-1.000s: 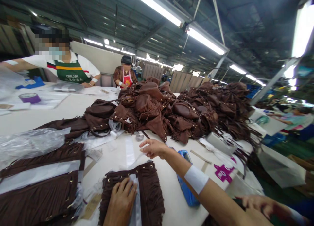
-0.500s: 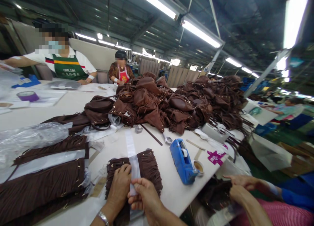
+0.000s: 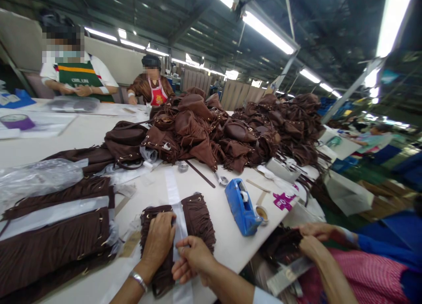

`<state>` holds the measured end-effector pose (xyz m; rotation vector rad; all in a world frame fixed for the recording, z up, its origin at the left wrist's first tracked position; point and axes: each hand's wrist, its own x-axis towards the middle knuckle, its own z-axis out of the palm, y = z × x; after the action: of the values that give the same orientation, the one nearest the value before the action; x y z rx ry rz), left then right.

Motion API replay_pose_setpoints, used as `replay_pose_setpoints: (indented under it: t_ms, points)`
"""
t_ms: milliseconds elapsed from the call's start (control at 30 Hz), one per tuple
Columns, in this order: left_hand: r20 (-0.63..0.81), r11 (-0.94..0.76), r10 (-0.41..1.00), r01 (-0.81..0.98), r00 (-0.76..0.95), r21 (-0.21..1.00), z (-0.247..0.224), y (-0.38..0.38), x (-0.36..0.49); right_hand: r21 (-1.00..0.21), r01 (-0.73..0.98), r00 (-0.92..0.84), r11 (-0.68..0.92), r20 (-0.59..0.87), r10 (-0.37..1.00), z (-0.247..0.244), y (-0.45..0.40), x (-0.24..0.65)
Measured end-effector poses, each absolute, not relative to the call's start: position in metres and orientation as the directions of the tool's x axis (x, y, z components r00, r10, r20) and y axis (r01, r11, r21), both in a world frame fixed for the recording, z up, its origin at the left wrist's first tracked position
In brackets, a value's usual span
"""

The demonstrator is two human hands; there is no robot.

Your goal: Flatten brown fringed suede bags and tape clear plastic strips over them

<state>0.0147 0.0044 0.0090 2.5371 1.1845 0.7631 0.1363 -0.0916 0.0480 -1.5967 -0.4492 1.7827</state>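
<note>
In front of me a dark brown fringed bag [image 3: 199, 220] with metal eyelets lies on the table, and a white translucent strip [image 3: 172, 187] runs lengthwise across its middle. My left hand [image 3: 161, 236], wearing a metal bracelet, rests on the bag's left half, its fingers curled at the strip's left edge. Close beside it, my right hand [image 3: 196, 260] has thumb and fingers at the strip's near part, gripping it by the edge. The fingertips are partly hidden.
Fringed brown pieces [image 3: 59, 247] lie at left under clear plastic [image 3: 39, 181]. A large heap of brown bags [image 3: 198, 123] fills the table's far side. A blue tape dispenser [image 3: 242, 207] and tape roll [image 3: 262, 214] stand at right. A co-worker's hands [image 3: 311, 240] work beside the table edge.
My right hand's fingers have spread slightly at the strip, while my left hand stays on the bag. The view has shifted a little. The co-worker in the green apron has brought both hands together.
</note>
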Motion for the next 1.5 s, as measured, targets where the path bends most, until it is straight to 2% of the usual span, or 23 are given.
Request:
replay_pose_setpoints:
  t_ms: [100, 267, 533, 700, 900, 1233, 1367, 1500]
  points:
    - [0.366, -0.651, 0.759, 0.642, 0.539, 0.405, 0.009, 0.004, 0.015, -0.627, -0.237, 0.012, -0.742, -0.765, 0.643, 0.050, -0.091, 0.138]
    - [0.353, -0.691, 0.723, 0.624, 0.595, 0.364, 0.014, 0.004, 0.014, -0.622, -0.222, -0.017, -0.751, -0.768, 0.640, 0.052, -0.092, 0.141]
    - [0.385, -0.698, 0.712, 0.654, 0.588, 0.292, 0.015, 0.000, 0.015, -0.608, -0.145, -0.010, -0.780, -0.788, 0.616, 0.063, -0.093, 0.141]
    - [0.387, -0.752, 0.654, 0.615, 0.650, 0.237, 0.018, -0.001, 0.014, -0.579, -0.092, 0.003, -0.810, -0.814, 0.581, 0.062, -0.099, 0.141]
    - [0.381, -0.819, 0.568, 0.546, 0.730, 0.175, 0.017, -0.002, 0.008, -0.582, -0.106, 0.020, -0.807, -0.812, 0.583, 0.056, -0.101, 0.139]
    - [0.466, -0.887, 0.435, 0.456, 0.771, 0.074, -0.005, 0.002, -0.007, -0.558, -0.197, -0.014, -0.806, -0.820, 0.572, 0.072, -0.118, 0.139]
    - [0.519, -0.902, 0.387, 0.429, 0.762, 0.044, -0.029, 0.012, -0.008, -0.651, -0.276, 0.132, -0.707, -0.755, 0.643, 0.093, -0.142, 0.166]
    - [0.535, -0.912, 0.357, 0.408, 0.765, 0.025, -0.054, 0.024, -0.009, -0.738, -0.298, 0.328, -0.606, -0.675, 0.661, 0.119, -0.165, 0.234]
